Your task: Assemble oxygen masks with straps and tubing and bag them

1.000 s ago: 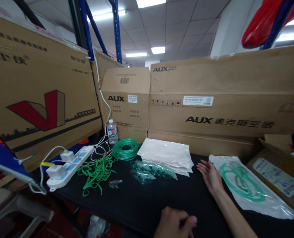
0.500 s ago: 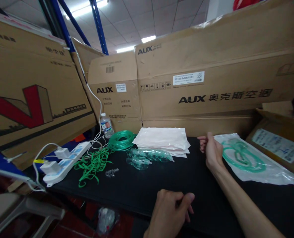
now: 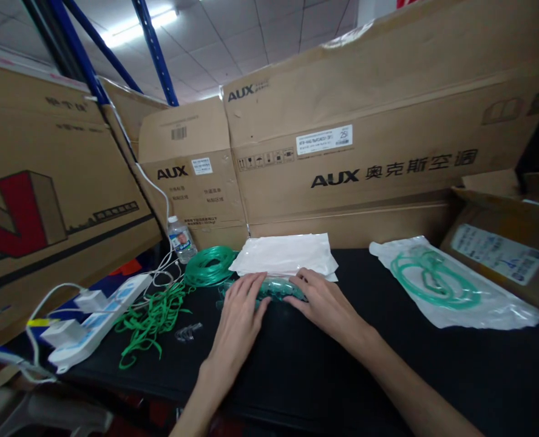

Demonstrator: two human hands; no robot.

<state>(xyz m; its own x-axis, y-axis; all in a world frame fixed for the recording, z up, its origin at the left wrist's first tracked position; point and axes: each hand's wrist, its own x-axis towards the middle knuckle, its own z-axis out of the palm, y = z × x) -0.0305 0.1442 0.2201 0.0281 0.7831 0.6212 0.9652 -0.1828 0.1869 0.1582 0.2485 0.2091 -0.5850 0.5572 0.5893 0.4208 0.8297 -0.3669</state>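
Two bare hands on the job: the left hand [image 3: 242, 309] has its fingers loosely stretched over one end of a row of see-through green plastic mask-like shells [image 3: 276, 288], and the right hand [image 3: 324, 303] is half curled at the other end, thumb apart from fingertips. Can't tell if either one's really gripping or just touching, since the fingers hide the contact. The shells lie on the table just in front of a stack of flat white packets [image 3: 283, 252]. Tip: I'd keep the pressure light and even from both ends, because thin plastic like that probably dents or skids. The matte black tabletop [image 3: 297, 376] also carries, off to the left, a coil of glossy green tubing [image 3: 199, 277], a tangle of flat green straps [image 3: 153, 315], some small clear plastic bits [image 3: 188, 332] and a long white power strip [image 3: 105, 315]. Over right, a clear plastic bag [image 3: 488, 318] holds looped green tube. Tall brown cardboard panels [image 3: 342, 212] wall in the back, with a blue perforated metal post [image 3: 155, 54] and a bright ceiling tube light [image 3: 137, 27] above.
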